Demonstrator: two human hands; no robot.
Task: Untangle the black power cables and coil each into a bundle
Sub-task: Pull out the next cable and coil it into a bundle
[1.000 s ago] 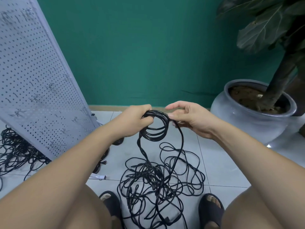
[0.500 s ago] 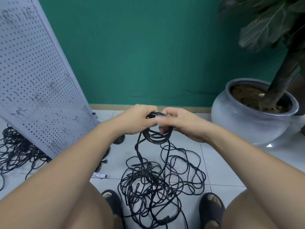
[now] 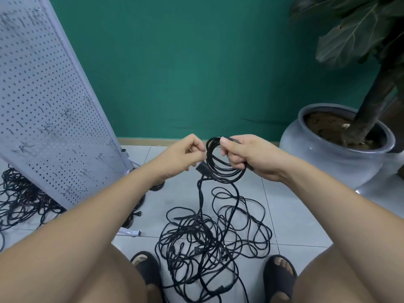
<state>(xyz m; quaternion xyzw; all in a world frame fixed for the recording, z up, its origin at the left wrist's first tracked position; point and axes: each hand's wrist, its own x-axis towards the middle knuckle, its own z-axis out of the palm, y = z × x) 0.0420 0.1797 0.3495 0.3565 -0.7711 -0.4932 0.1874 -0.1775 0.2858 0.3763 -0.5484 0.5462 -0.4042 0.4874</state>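
A small coil of black power cable [image 3: 227, 174] hangs in the air between my hands. My right hand [image 3: 247, 155] grips its upper right side, with the fingers curled through the loops. My left hand [image 3: 182, 153] has curled fingers and pinches the coil's left edge, just above a black plug [image 3: 201, 168]. Two strands drop from the coil into a loose tangle of black cables [image 3: 209, 241] on the tiled floor between my feet.
A white pegboard panel [image 3: 43, 106] leans at the left, with another heap of black cables [image 3: 19, 200] behind its foot. A grey plant pot [image 3: 328, 154] stands at the right by the green wall. My black sandals [image 3: 279, 274] flank the tangle.
The coil has passed from my left hand's grip into my right hand, which now holds it. My left hand has shifted to the coil's left edge, and the plug now shows.
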